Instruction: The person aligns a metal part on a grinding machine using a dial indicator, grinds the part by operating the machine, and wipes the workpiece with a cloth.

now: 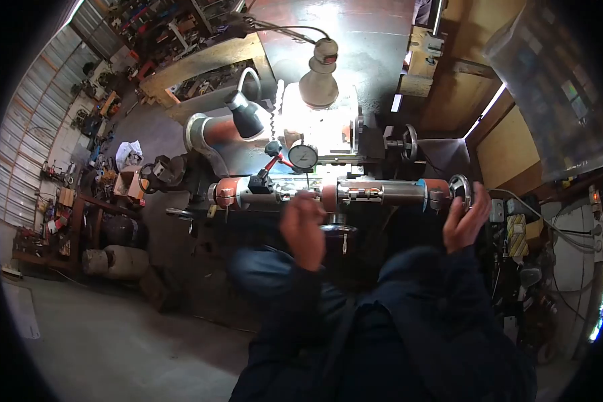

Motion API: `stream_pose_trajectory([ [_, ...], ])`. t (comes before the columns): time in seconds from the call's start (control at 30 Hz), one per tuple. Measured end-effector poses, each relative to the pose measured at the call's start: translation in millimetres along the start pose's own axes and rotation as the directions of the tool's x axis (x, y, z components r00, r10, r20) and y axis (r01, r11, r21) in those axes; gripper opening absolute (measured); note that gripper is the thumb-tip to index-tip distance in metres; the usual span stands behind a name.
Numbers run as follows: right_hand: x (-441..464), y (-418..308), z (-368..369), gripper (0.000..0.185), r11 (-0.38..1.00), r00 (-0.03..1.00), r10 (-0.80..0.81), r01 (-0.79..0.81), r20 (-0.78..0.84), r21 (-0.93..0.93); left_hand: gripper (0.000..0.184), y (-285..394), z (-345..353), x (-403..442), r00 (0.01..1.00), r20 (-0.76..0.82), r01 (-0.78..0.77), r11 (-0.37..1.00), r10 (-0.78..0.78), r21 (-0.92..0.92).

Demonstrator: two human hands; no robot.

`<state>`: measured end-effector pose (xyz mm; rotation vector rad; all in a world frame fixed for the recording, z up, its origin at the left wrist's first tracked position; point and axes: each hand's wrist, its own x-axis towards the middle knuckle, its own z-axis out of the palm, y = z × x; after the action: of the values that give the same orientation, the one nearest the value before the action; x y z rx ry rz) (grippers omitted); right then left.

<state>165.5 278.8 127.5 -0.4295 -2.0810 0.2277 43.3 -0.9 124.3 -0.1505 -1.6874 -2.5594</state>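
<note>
My right hand [467, 220] is at the right end of the machine, thumb and fingers around the rim of a small metal handwheel [457, 185]. In front of the machine's middle is my left hand [304, 231], its fingers bent together. Whatever those fingertips hold, if anything, is hidden. Just above them stands a round dial indicator [303, 157], its stem pointing down at the work. A red-jointed arm [275, 161] carries it from a black base [260, 183]. The long horizontal metal spindle [402, 192] runs between two reddish end supports.
A black work lamp [246, 115] shines over the machine from behind. A second handwheel [410, 143] sits at the back right, and another [338, 230] below the spindle. Wooden panels [479, 100] stand at right. Tools and parts crowd the left wall, near a gas cylinder [127, 260].
</note>
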Motion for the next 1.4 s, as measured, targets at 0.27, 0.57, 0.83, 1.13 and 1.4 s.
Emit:
stream_pose_trajectory([
  [0.27, 11, 66, 19, 0.033, 0.976, 0.939, 0.034, 0.043, 0.343, -0.214, 0.017, -8, -88, 49, 0.916, -0.225, -0.288, 0.935, 0.332, 0.208],
  [0.57, 76, 86, 50, 0.019, 0.975, 0.63, 0.19, -0.033, 0.753, -0.219, 0.014, -23, -98, 48, 0.885, -0.253, -0.272, 0.876, 0.39, 0.398],
  [0.83, 78, 177, 99, 0.016, 0.963, 0.517, -0.249, 0.047, 0.819, 0.264, 0.012, -24, -89, 47, 0.883, -0.196, -0.316, 0.849, 0.426, 0.423],
  [1.13, 42, 200, 118, 0.038, 0.878, 0.655, 0.242, -0.461, 0.716, 0.125, 0.012, -31, -89, 46, 0.886, -0.151, -0.343, 0.838, 0.439, 0.424],
  [1.4, -38, 230, 102, 0.025, 0.655, 0.746, 0.131, -0.56, 0.653, 0.508, 0.01, -20, -76, 46, 0.85, -0.116, -0.413, 0.786, 0.514, 0.461],
])
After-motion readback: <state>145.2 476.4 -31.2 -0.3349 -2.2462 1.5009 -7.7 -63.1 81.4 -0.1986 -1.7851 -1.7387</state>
